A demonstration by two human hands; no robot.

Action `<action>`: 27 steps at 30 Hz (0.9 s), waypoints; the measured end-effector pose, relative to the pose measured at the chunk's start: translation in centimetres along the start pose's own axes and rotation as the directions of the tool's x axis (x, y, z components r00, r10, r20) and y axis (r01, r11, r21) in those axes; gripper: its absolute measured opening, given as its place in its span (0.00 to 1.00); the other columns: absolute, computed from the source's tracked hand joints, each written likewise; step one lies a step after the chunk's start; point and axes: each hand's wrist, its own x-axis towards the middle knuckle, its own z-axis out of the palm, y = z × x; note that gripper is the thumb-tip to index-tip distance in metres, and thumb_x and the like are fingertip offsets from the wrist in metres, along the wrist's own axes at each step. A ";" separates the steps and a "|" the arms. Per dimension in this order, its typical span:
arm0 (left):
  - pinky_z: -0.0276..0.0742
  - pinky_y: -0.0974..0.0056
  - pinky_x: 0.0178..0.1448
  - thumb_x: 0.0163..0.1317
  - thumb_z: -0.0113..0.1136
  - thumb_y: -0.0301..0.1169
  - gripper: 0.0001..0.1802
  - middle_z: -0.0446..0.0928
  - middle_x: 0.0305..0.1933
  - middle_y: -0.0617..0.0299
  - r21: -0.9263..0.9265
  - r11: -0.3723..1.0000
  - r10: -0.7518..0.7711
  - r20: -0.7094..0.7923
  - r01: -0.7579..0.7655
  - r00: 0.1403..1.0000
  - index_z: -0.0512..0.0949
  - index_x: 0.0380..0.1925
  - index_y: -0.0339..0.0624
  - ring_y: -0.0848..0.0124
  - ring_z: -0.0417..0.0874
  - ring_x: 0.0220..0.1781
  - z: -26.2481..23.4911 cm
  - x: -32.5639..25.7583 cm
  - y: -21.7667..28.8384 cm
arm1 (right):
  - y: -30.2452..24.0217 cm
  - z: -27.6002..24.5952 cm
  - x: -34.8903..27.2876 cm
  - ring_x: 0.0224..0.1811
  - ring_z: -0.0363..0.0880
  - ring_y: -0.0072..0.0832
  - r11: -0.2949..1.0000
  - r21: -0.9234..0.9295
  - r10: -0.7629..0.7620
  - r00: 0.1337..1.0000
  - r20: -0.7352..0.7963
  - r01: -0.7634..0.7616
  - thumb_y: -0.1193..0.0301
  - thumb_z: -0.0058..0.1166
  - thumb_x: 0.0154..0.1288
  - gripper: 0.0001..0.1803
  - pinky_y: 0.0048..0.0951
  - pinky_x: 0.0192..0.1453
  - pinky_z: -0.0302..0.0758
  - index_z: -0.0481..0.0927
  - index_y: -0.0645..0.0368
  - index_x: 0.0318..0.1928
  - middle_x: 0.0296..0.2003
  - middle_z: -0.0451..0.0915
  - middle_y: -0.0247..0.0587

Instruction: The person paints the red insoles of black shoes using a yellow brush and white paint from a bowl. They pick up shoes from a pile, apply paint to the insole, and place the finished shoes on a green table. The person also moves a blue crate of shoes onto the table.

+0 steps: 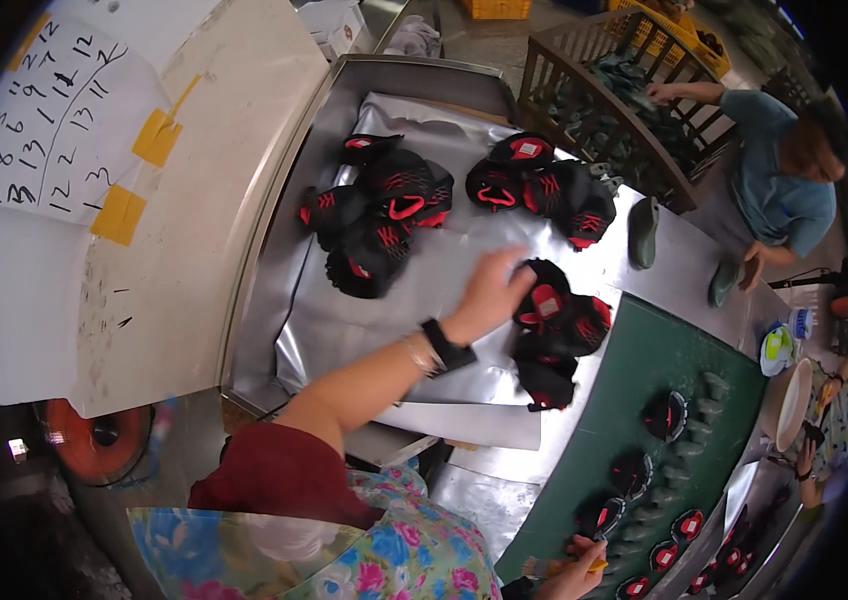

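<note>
On the silver sheet [364, 330], left hand [489, 290] grip wide, fingertips touching black-and-red shoe uppers [554, 335] (right hand [574, 572] pinching a brush [544, 567]).

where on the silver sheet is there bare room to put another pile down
The widest bare patch of the silver sheet lies left of the left hand, below the far-left pile of black-and-red shoe uppers. A smaller bare strip runs between that pile and the back pile. It is crowded by the near pile, which the hand touches, and along the green belt.
</note>
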 end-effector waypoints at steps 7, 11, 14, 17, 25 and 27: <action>0.71 0.45 0.60 0.73 0.44 0.51 0.27 0.79 0.56 0.47 0.742 0.503 -0.133 -0.440 0.443 0.888 0.77 0.55 0.39 0.48 0.80 0.54 -25.7 4.2 -23.2 | 0.0 0.7 2.1 0.20 0.71 0.17 1.000 -0.004 0.014 0.998 0.068 -0.014 0.57 0.46 0.78 0.23 0.18 0.21 0.64 0.77 0.63 0.30 0.29 0.81 0.38; 0.66 0.36 0.64 0.74 0.30 0.59 0.32 0.76 0.62 0.48 0.631 0.487 -0.561 -0.304 0.604 0.770 0.71 0.65 0.56 0.42 0.68 0.66 -18.4 2.3 -19.1 | 0.2 1.9 2.0 0.19 0.71 0.16 0.999 -0.005 0.038 0.999 0.022 -0.038 0.58 0.47 0.78 0.23 0.18 0.20 0.64 0.77 0.63 0.30 0.29 0.81 0.38; 0.67 0.39 0.63 0.75 0.33 0.55 0.30 0.78 0.59 0.51 0.672 0.557 -0.521 -0.175 0.488 0.835 0.73 0.63 0.53 0.44 0.75 0.59 -12.7 -1.5 -15.4 | -0.1 1.9 2.8 0.19 0.70 0.16 0.999 -0.007 0.052 0.998 0.038 -0.051 0.58 0.47 0.78 0.23 0.18 0.20 0.64 0.77 0.63 0.30 0.28 0.81 0.38; 0.70 0.50 0.58 0.73 0.46 0.49 0.22 0.82 0.48 0.50 0.273 0.837 -0.535 0.223 0.475 0.815 0.80 0.50 0.47 0.49 0.80 0.53 -7.6 -2.5 -7.7 | 0.0 2.0 3.4 0.18 0.70 0.16 0.997 -0.007 0.071 0.997 0.016 -0.071 0.58 0.47 0.78 0.23 0.18 0.20 0.64 0.77 0.64 0.30 0.28 0.81 0.38; 0.73 0.45 0.58 0.70 0.50 0.55 0.27 0.79 0.56 0.50 0.729 0.564 0.005 -0.473 0.388 0.881 0.77 0.56 0.48 0.46 0.75 0.59 -18.3 15.2 -17.0 | 0.7 1.7 4.3 0.17 0.69 0.15 0.995 -0.019 0.101 0.994 -0.045 -0.102 0.59 0.48 0.78 0.23 0.18 0.19 0.63 0.78 0.64 0.30 0.27 0.81 0.38; 0.50 0.41 0.77 0.69 0.36 0.66 0.40 0.67 0.72 0.51 0.647 0.574 -0.435 -0.278 0.502 0.856 0.69 0.68 0.51 0.44 0.57 0.76 -21.3 16.4 -23.1 | 0.9 1.9 5.0 0.17 0.69 0.15 0.993 -0.003 0.116 0.993 -0.032 -0.117 0.59 0.48 0.78 0.23 0.18 0.19 0.63 0.78 0.65 0.30 0.27 0.81 0.38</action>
